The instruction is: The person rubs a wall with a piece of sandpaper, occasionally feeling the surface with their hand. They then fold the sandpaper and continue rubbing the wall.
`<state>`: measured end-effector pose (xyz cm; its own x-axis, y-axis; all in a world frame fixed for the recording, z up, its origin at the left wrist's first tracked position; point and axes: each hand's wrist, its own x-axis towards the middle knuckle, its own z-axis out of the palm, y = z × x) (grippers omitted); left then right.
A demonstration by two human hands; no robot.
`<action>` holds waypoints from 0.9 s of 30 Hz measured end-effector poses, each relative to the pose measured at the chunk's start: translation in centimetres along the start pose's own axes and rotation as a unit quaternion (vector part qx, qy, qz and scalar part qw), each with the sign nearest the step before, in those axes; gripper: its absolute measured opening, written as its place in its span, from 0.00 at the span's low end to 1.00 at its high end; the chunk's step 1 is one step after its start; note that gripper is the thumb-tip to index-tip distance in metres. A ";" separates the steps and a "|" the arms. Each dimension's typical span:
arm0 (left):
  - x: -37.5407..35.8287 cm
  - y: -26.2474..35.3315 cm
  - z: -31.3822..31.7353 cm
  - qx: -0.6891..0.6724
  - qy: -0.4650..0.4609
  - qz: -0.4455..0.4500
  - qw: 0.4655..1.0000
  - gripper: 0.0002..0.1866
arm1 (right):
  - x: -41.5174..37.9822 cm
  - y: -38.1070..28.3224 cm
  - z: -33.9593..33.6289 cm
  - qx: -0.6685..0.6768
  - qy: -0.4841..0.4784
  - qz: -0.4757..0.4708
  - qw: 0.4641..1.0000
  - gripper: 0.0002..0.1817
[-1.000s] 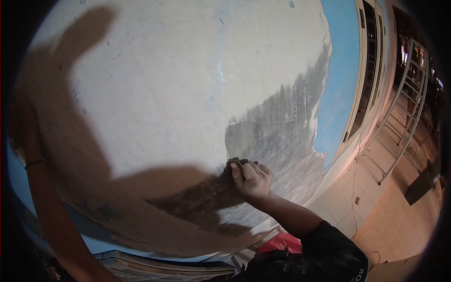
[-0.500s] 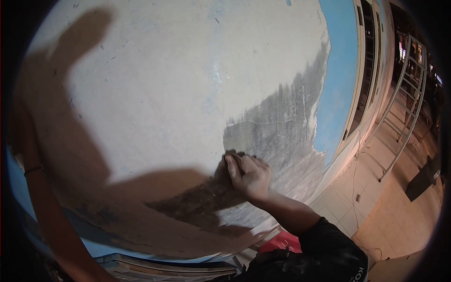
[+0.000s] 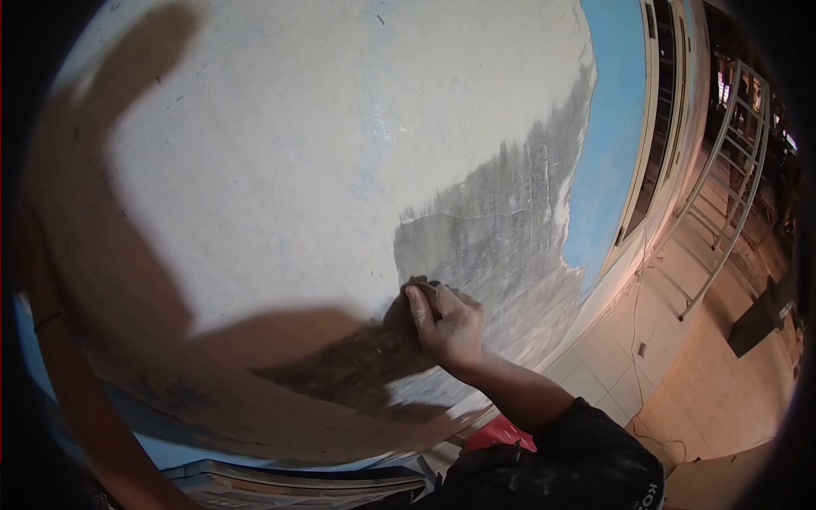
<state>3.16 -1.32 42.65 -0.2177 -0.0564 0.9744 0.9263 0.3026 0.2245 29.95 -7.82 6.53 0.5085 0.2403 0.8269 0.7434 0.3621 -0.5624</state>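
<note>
My right hand is closed in a fist against the wall, at the lower left of a rough grey patch where the white coat is gone. A thin brownish edge shows between thumb and fingers, but what it belongs to is too hidden to name. My left hand is raised at the far left beside the wall, in deep shadow. Its fingers cannot be made out. A dark band circles that wrist.
Blue paint borders the patch on the right, beside a louvred window frame. A metal ladder-like frame stands on the tiled floor at right, near a dark box. A thin cable runs along the floor. Stacked slats lie below.
The view has shifted slightly, moving the wall leftward in the picture. My right hand stays closed at the patch and sits slightly lower. My left arm remains raised.
</note>
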 end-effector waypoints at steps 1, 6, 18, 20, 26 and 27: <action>0.2 -0.2 0.4 0.014 0.001 -0.008 1.000 0.28 | -0.4 0.1 0.0 -0.003 0.001 0.007 1.000 0.15; 0.4 -0.2 0.5 0.047 -0.013 -0.009 0.999 0.28 | 3.5 -1.7 -0.1 -0.030 0.031 -0.019 0.999 0.15; 1.7 -1.5 2.3 0.027 0.030 0.006 0.999 0.25 | 5.5 -2.1 -0.5 -0.099 0.056 -0.149 0.982 0.13; 1.8 -1.7 2.3 0.023 0.031 0.004 0.999 0.25 | 7.3 -3.1 -0.7 -0.093 0.069 -0.164 0.980 0.13; 1.9 -2.5 2.7 0.018 0.036 -0.006 0.999 0.24 | 4.4 -1.1 -0.5 -0.097 0.061 -0.175 0.978 0.16; 1.9 -2.4 2.8 0.017 0.036 -0.006 0.999 0.24 | 4.5 -1.2 -0.8 -0.100 0.053 -0.178 0.977 0.16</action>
<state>-0.35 0.47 43.95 -0.2048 -0.1273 0.9705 0.9129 0.3329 0.2363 31.69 -7.91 10.97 0.2364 0.0321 0.9711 0.9461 0.2202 -0.2376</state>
